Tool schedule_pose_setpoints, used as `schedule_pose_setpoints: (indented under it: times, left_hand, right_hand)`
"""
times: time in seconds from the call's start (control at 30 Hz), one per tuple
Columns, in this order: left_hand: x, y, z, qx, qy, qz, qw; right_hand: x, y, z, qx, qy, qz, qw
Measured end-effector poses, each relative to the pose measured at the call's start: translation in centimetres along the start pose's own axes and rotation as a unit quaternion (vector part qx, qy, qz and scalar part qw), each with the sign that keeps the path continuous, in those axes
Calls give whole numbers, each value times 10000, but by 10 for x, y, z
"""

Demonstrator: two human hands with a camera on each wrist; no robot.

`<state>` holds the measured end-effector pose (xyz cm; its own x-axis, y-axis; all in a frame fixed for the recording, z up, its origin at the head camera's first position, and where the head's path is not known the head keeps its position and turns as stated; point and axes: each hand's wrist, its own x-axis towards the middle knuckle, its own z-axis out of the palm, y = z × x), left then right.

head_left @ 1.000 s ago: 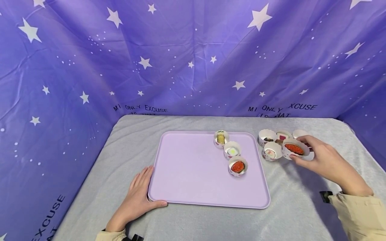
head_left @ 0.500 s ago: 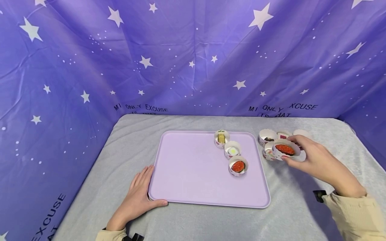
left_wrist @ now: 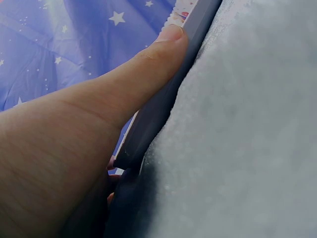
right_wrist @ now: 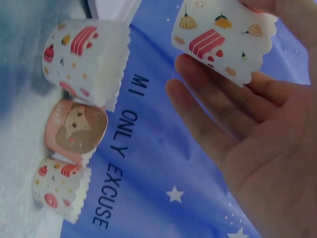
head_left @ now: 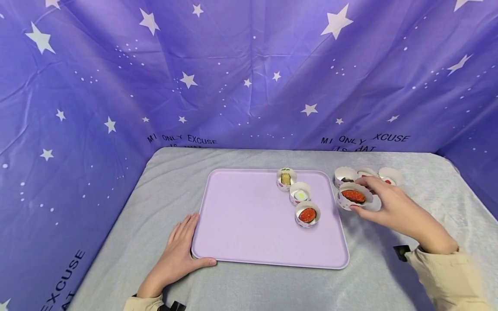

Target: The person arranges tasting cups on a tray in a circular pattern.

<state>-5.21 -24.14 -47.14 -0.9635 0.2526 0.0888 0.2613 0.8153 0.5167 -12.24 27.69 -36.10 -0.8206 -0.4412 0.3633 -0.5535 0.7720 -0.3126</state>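
My right hand (head_left: 400,214) pinches a scallop-edged paper baking cup (head_left: 344,202), thumb on the near side and fingers behind. A piece of orange-red roe sushi (head_left: 353,196) lies in it. In the right wrist view the cup (right_wrist: 213,37) shows cake prints and hangs in the air. My left hand (head_left: 175,255) rests at the near left corner of a lilac tray (head_left: 249,233), fingers straight along its side, thumb on the front edge. On the tray's right part stand three cups: one with a yellow piece (head_left: 285,179), one white and green (head_left: 300,195), one with roe (head_left: 307,215).
Beyond the right hand, to the right of the tray, more paper cups stand on the grey cloth (head_left: 272,287): one with a dark piece (head_left: 344,173), a brown-pink bear-print cup (right_wrist: 79,126) and another white cup (head_left: 391,173). A purple star curtain (head_left: 249,86) hangs behind.
My right hand has carried the roe cup left toward the tray, over the cup with the pale pink piece, which it now hides. The left hand has stayed in place.
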Motion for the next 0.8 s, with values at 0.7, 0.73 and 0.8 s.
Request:
schedule_pose_setpoints:
  times: [0.7,0.73,0.8]
  left_hand:
    - [0,1,-1,-20,-13,-2,10000]
    - [0,1,-1,-21,-7,-1,10000]
    - [0,1,-1,-23,-9,-12,10000]
  right_hand:
    - [17,-35,18,394,-484,-354,9974]
    - [18,-36,19,393,-501,-402,9972]
    - [22,-39,20,429,-520,-474,9966]
